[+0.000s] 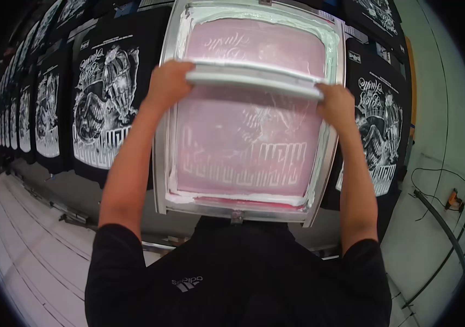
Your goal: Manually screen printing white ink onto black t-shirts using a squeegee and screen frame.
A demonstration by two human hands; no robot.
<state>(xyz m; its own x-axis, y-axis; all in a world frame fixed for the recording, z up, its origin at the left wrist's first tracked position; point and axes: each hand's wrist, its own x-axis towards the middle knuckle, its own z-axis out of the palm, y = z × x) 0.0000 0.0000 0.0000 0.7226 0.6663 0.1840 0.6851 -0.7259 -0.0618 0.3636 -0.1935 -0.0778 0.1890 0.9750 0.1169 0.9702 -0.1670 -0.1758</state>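
Observation:
Both my hands grip a long pale squeegee [254,79] that spans the upper part of a screen-printing frame [160,163]. My left hand [171,82] is closed round its left end, my right hand [336,103] round its right end. Beneath it lies the frame's pink mesh [216,144], with a white stencilled design and lettering showing through. Thick white ink [330,49] is smeared along the mesh's borders, heaviest at the far edge. The squeegee is slightly blurred and tilts a little down to the right. Whatever lies under the screen is hidden.
Black shirts with white prints hang close by: one [107,103] left of the frame, one [374,114] on its right, several more in a row far left. A cable and an orange tool [453,200] lie on the floor at right. A dark hose [442,226] runs nearby.

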